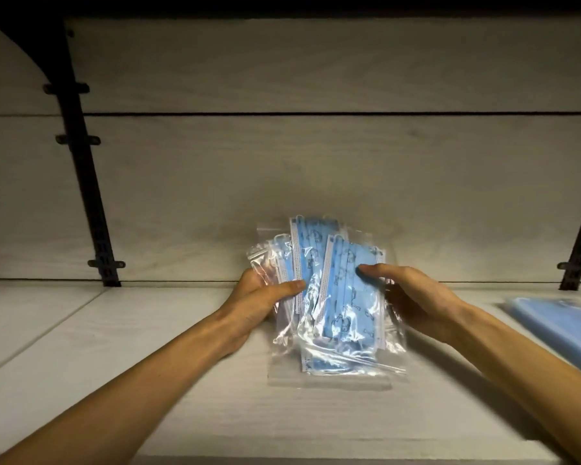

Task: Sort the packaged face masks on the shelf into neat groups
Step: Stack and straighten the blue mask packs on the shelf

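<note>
Pale shelf point(188, 380) boards carry your fanned bundle of packaged face masks point(336, 297), gripped at its left edge by your left hand point(262, 303) and at its right by your right hand point(413, 297); light, floppy, probably slippery sleeves, so pinch the edges firmly.
</note>
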`<move>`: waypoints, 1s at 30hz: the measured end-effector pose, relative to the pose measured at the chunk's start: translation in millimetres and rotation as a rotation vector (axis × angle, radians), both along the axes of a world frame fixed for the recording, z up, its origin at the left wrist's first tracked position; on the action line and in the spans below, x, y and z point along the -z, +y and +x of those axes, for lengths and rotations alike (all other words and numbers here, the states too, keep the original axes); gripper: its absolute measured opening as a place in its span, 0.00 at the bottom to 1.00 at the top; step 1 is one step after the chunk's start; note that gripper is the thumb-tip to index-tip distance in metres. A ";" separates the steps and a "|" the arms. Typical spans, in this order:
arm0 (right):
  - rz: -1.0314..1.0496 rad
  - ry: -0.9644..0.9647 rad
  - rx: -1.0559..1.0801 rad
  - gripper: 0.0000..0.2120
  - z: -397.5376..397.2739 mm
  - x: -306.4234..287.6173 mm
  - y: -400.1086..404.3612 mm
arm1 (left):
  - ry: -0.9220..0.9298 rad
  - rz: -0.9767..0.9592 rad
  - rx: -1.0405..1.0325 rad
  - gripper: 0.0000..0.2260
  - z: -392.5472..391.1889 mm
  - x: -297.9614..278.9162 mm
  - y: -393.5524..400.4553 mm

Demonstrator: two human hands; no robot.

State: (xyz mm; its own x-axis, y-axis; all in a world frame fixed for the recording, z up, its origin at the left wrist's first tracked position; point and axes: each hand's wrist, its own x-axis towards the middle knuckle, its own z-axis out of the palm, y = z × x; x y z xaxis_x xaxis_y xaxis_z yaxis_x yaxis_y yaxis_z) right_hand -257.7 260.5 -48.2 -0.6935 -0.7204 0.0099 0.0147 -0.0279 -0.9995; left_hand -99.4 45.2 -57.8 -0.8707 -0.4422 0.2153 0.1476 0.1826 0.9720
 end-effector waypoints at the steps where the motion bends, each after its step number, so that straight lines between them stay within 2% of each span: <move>1: -0.011 0.027 0.027 0.20 -1.0 0.7 -0.6 | -0.002 0.004 -0.009 0.18 -1.2 0.9 -0.6; 3: -0.022 0.059 0.040 0.22 -0.9 -1.0 -0.1 | -0.021 0.030 0.000 0.15 -0.9 0.6 0.2; 7: -0.031 0.053 0.053 0.14 7.9 -3.1 2.1 | -0.023 0.133 0.121 0.11 -0.1 -0.7 3.5; 12: -0.064 -0.003 0.170 0.14 8.4 -3.3 1.8 | -0.022 0.080 -0.021 0.11 -2.9 0.9 0.7; 16: -0.079 -0.021 0.102 0.20 -0.8 1.9 1.4 | 0.048 0.030 -0.070 0.08 -5.6 5.1 -2.8; 19: -0.025 0.018 0.044 0.27 0.0 0.6 -2.3 | 0.122 0.007 -0.074 0.12 -4.2 5.0 -2.6; 23: 0.031 0.088 0.075 0.32 7.3 0.9 -2.6 | 0.150 -0.024 -0.040 0.11 -1.0 3.1 -1.6; 25: 0.008 0.100 0.102 0.31 9.3 -0.3 -1.2 | 0.143 0.021 -0.077 0.07 -1.5 1.0 0.1; 28: -0.052 -0.007 0.132 0.26 7.5 -1.2 0.7 | 0.067 0.055 -0.167 0.09 -4.2 0.6 -1.2; 30: -0.060 -0.017 0.130 0.26 7.7 -1.2 1.2 | 0.057 0.028 -0.184 0.10 -5.3 1.2 -2.9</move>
